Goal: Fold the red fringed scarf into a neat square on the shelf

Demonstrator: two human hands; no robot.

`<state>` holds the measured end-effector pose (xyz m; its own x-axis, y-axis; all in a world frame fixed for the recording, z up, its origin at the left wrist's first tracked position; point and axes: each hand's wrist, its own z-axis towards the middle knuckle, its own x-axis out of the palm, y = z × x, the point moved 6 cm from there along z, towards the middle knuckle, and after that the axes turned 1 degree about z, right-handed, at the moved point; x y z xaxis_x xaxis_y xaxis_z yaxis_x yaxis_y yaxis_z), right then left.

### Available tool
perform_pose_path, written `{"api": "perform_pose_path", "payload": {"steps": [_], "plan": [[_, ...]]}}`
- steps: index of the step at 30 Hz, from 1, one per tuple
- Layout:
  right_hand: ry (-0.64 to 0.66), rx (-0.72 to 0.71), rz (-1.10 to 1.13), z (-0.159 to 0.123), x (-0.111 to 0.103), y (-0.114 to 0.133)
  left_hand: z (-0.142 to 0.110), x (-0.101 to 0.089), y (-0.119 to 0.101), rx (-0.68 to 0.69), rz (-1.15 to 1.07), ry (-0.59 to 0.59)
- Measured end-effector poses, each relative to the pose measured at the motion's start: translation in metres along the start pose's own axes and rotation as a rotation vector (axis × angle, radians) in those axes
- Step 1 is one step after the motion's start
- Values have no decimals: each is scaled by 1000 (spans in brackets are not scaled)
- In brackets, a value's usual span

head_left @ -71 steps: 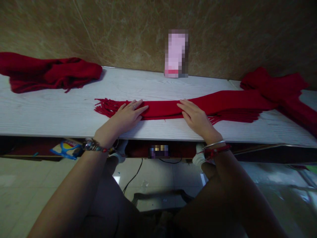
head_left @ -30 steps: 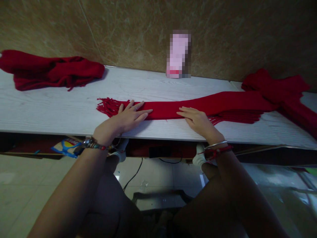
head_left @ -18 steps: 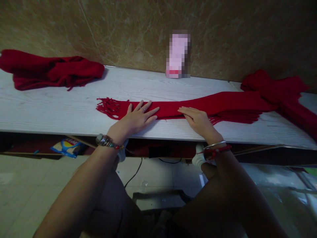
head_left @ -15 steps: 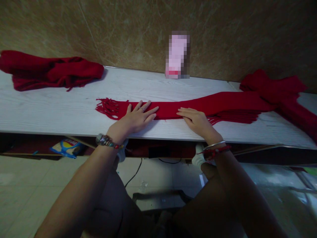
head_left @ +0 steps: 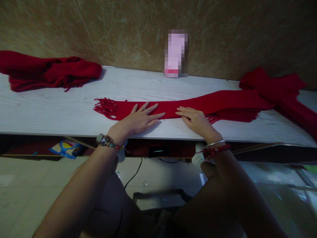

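A red scarf (head_left: 168,109) with fringed ends lies lengthwise on the white wood-grain table (head_left: 49,112). It is laid in a narrow strip, its fringe (head_left: 107,107) loose at the left. My left hand (head_left: 141,119) rests flat on the scarf near that fringed end, fingers spread. My right hand (head_left: 194,118) lies on the scarf's near edge further right, fingers stretched out close together and pointing left. A second fringe hangs out just right of my right hand. Toward the right the scarf widens and meets a heap of red cloth (head_left: 272,84).
Another bunched red cloth (head_left: 54,72) lies at the back left. A blurred pink item (head_left: 175,54) stands against the marbled wall (head_left: 123,33). Below the tabletop, a shelf holds a blue snack bag (head_left: 66,148) and a dark device (head_left: 158,151) with a cable.
My left hand has slid a little to the right along the scarf. My right hand stays nearly in place. A light line now shows on the dark device below.
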<state>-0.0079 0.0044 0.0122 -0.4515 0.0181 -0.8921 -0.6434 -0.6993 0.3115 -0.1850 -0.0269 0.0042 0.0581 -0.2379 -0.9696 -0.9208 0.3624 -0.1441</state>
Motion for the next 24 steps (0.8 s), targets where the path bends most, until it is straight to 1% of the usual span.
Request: {"api": "perform_pose_path", "payload": {"steps": [3,4,7,9,12,15,19,24], "plan": [[63,14,31,0,-2,0,-1,0,0,21,-6,13],[67,24,34,1,-3,0,-1,0,0,29,-6,10],[-3,88,11,8,-7,2,-1,1,2,32,-8,-8],[-28,144,-23,14,-4,4,-2,2,4,13,-12,-26],[54,204,-86,19,11,4,-2,1,7,-58,-13,-65],[126,192,-135,19,22,2,-4,-2,12,-168,-20,-95],[125,157,-161,17,24,-3,-6,-3,18,-259,-46,-114],[105,160,-165,17,22,-2,-12,-4,29,-362,4,-116]]}}
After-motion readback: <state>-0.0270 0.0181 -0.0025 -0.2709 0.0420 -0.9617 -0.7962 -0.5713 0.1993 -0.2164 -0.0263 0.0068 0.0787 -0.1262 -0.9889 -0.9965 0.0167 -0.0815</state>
